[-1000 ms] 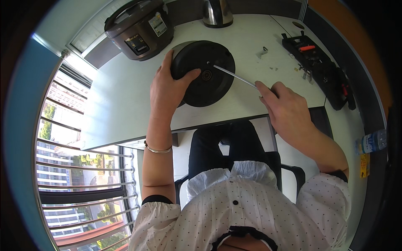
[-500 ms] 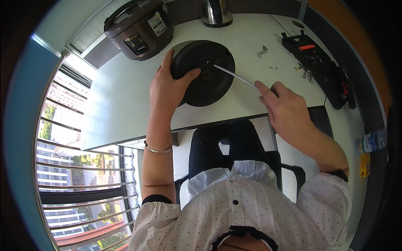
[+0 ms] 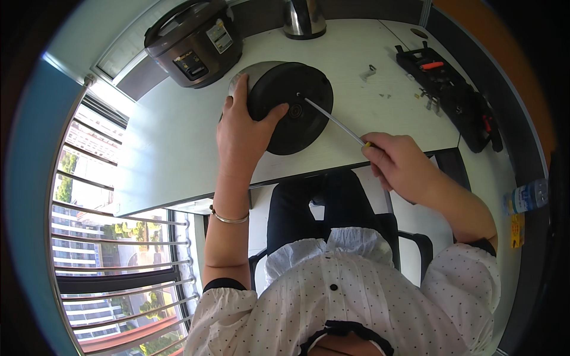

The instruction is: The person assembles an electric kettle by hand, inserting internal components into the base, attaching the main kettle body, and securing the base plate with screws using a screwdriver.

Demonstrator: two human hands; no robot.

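An electric kettle (image 3: 301,133) is tilted on the table, its round black underside facing me and part of its silver body showing behind. My left hand (image 3: 246,130) is wrapped round its left side, thumb pressed on the black face beside the ringed centre socket. In my right hand (image 3: 401,161) is a screwdriver (image 3: 336,121) with a long metal shaft and a bit of yellow at the handle; the fingers hide most of the handle. Its tip is at the black underside, just beside a small pale spot. Whether it touches there, I cannot tell.
A brown rice cooker (image 3: 196,47) stands at the back left, with a metal kettle (image 3: 304,21) at the back middle. On the right lie an opened black tool case (image 3: 448,89), small metal bits (image 3: 370,72) and a water bottle (image 3: 527,197). The table's front edge runs before my lap.
The kettle has turned slightly, showing more of its silver side, and my left hand has shifted with it. My right hand has lowered slightly, and the screwdriver slants more steeply.
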